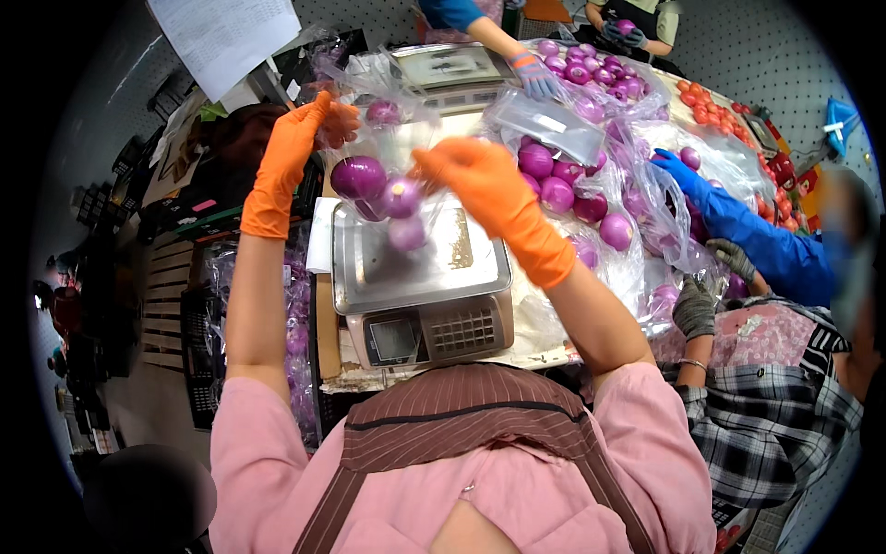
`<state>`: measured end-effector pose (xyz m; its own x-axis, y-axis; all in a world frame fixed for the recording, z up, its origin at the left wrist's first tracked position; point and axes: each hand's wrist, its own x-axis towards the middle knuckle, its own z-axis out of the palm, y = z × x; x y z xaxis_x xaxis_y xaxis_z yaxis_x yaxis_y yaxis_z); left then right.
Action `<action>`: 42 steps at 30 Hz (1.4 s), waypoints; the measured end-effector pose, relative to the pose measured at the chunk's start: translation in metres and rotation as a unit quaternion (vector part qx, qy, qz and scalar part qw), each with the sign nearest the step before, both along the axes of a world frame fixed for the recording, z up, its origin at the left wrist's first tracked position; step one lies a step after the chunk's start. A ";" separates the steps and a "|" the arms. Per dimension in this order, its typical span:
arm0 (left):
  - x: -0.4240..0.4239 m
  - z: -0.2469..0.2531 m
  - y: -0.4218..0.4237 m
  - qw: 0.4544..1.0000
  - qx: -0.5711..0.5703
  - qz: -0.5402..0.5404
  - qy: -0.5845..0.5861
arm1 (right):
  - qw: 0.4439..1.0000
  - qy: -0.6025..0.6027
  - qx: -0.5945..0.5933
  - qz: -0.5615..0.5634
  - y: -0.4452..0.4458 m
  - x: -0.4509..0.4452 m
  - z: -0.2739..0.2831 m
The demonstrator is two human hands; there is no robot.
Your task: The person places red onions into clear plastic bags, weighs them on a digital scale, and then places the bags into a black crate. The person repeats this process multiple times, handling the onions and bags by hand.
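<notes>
Both my hands wear orange gloves. My left hand (322, 128) grips the upper side of a clear plastic bag (408, 142), its fingers closed on the film. Inside the bag several red onions (358, 178) hang above the steel pan of a digital scale (422, 277). My right hand (460, 170) is at the bag's right side, blurred by motion; whether its fingers hold the film I cannot tell. The scale's display and keypad face me. Right of the scale, more red onions (556, 194) lie in clear plastic, with a stack of flat clear bags (550, 124) on top.
A second scale (450, 69) stands at the back, near a co-worker's gloved hand. Co-workers stand at the right and far side. Loose red onions (609, 76) and tomatoes (702, 104) lie farther off. Black crates (197, 367) and bagged onions (297, 339) are at my left.
</notes>
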<state>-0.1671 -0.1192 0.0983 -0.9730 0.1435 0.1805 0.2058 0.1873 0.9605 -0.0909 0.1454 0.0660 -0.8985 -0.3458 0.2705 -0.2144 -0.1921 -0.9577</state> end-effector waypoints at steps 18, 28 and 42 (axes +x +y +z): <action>0.047 -0.102 0.107 0.916 -0.277 -0.286 0.050 | 0.966 -0.197 0.164 0.035 0.077 0.117 -0.094; 0.154 -0.107 -0.076 0.979 0.028 0.201 0.017 | 0.908 -0.135 0.022 -0.396 0.219 0.155 -0.143; 0.205 -0.095 -0.046 0.967 0.018 0.251 0.045 | 0.921 -0.181 0.284 -0.197 0.173 0.101 -0.189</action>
<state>0.0377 -0.1656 0.0030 -0.8986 -0.3504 0.2641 0.1808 0.2529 0.9505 0.0106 0.3187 -0.1233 -0.9803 0.0324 -0.1948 0.1920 0.3859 -0.9023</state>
